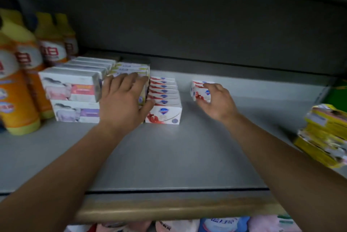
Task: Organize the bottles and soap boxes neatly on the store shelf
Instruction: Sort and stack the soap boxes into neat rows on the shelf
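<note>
With our right hand (216,100) pinching the loose soap box (201,91), we should slide it flush behind the red-and-white row (164,96) while our flat left hand (124,100) steadies the neighbouring stack (131,68).

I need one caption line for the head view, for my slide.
Right hand grips a lone soap box; left hand rests on a shelved stack.

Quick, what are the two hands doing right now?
Left hand: open, fingers flat on the green-edged soap boxes.
Right hand: closed around a single red-and-white soap box.
</note>
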A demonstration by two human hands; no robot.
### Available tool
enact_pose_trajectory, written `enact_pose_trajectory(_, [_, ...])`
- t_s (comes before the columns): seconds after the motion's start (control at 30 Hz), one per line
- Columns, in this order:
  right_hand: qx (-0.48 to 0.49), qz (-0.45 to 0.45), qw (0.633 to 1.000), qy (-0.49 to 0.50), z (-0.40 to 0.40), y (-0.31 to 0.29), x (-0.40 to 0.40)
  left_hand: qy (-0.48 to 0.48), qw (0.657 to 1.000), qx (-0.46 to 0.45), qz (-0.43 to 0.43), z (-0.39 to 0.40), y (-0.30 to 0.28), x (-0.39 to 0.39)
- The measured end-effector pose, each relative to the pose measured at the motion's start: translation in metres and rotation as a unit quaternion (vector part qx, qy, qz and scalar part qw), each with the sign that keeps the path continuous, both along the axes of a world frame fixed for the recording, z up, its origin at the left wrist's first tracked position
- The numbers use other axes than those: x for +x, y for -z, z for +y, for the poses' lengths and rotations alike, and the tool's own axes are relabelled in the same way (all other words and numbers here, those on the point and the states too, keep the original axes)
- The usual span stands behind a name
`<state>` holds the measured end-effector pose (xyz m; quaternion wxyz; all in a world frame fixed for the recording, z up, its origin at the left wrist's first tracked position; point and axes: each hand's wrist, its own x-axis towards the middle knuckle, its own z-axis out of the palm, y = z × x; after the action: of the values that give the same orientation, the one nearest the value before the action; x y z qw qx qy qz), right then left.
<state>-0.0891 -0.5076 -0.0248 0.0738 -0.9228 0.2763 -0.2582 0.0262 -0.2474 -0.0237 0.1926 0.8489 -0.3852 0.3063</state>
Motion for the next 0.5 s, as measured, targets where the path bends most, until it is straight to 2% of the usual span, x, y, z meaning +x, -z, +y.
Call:
enact_pose_trajectory(0.3, [-0.061, 0.072, 0.993, 0.069, -0.066, 0.025, 0.055, -0.016, 0.999, -0.025, -0.025, -0.008, 0.01, 0.01])
enact_pose_trajectory(0.5, [-0.122, 0.024, 0.99, 0.068, -0.07, 0.036, 0.051, -0.007, 0.999, -0.035, -0.022, -0.008, 0.009, 0.01])
